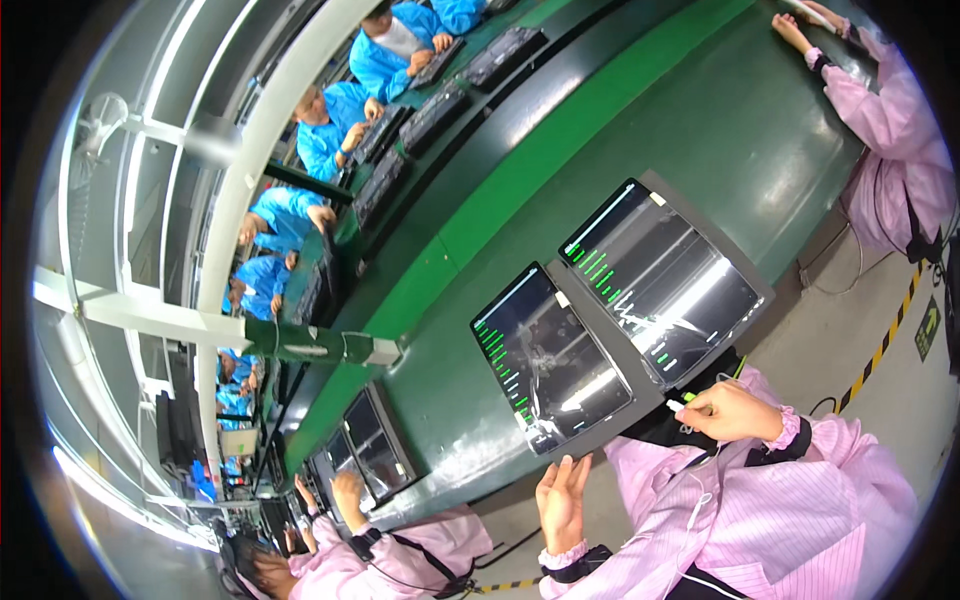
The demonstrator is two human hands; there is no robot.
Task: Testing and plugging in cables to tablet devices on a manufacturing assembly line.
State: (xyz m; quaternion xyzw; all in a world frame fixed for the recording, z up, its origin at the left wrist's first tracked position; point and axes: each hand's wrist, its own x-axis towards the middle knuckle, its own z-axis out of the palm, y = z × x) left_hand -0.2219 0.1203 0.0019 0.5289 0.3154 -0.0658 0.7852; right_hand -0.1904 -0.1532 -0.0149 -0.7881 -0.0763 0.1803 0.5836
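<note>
My left hand [562, 508] is raised with its fingers stretched out beside the lower edge of a flat display panel [555, 365], holding nothing. It is hard to tell whether the fingertips touch the panel. My right hand [738, 412] pinches a small white plug [676, 405] near the corner of a second display panel [668, 280]. A thin white cable [698, 515] hangs below that hand. Both panels lie side by side on the green bench [450, 400], lit with green and white lines on black. Each of my wrists has a black band over a pink sleeve.
Beyond the bench's bright green strip [480, 235], several people in blue work at dark devices [430, 118]. A person in pink [895, 130] is at the far right, another [400, 550] at the lower left by more panels [372, 450]. A post [310, 343] stands on the bench.
</note>
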